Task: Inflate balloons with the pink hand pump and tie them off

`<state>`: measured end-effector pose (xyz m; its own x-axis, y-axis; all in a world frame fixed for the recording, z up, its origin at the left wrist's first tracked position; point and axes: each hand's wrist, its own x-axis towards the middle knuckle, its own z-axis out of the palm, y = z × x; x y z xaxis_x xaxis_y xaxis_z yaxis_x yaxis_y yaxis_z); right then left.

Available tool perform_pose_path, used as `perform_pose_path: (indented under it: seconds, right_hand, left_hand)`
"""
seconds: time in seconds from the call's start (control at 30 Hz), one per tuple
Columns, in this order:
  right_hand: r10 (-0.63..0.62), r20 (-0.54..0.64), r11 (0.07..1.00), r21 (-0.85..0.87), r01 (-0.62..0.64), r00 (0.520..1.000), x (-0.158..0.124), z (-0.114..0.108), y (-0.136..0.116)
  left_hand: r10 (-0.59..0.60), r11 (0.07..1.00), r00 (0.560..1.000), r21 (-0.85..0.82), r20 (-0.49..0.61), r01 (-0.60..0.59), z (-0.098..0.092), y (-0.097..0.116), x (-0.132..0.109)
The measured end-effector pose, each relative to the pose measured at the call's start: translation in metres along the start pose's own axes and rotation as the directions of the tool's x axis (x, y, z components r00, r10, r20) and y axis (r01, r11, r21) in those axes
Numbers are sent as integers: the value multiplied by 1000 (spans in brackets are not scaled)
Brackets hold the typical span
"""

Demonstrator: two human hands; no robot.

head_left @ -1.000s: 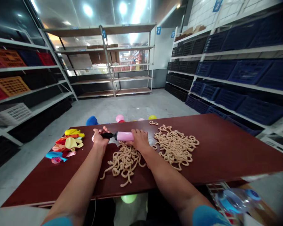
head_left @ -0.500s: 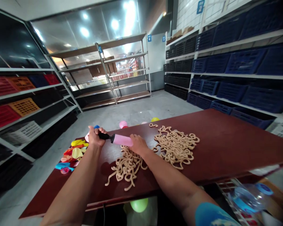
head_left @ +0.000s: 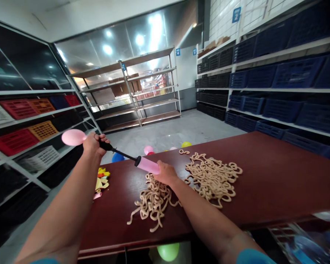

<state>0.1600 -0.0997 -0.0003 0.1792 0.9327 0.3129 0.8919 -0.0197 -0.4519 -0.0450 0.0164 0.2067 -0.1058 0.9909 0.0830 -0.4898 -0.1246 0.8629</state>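
My left hand (head_left: pixel 95 145) is closed around the black end of a balloon pump, pinching the neck of a partly filled pink balloon (head_left: pixel 73 137) against it. The nozzle is hidden by my fingers. My right hand (head_left: pixel 165 172) grips the far end of the pink pump barrel (head_left: pixel 147 165). Between barrel and black end, a thin black rod is drawn out. Below my right hand lies a pile of beige, curly rope-like pieces (head_left: pixel 151 200). A larger pile of the same pieces (head_left: pixel 211 176) spreads to its right. Flat, uninflated balloons (head_left: pixel 102 179) lie near my left forearm, which partly hides them.
The dark red table (head_left: pixel 275 168) stretches to the right. Inflated balloons, one yellow (head_left: pixel 186 144) and one pink (head_left: pixel 148 150), lie beyond its far edge. A green balloon (head_left: pixel 168 252) sits below the near edge. Shelves with blue crates (head_left: pixel 282 110) line the right side.
My left hand has moved up and left, drawing the pump's rod out of the barrel. The pink balloon looks fuller and is now in plain sight. My view has shifted slightly.
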Motion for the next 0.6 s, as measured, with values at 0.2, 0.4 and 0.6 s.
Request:
perform_pose_path:
  seconds: [0.2, 0.4, 0.6]
  right_hand:
    - [32, 24, 999, 16, -32, 999, -2, 3, 1]
    - [24, 21, 998, 59, -25, 1000, -6, -5, -2]
    - [14, 29, 995, 101, -17, 999, -9, -13, -4]
  left_hand:
    - [33, 998, 999, 48, -42, -31, 11, -38, -12]
    - [21, 997, 999, 78, 33, -23, 26, -90, -41]
    - [-14, 999, 999, 32, 32, 13, 33, -73, -45]
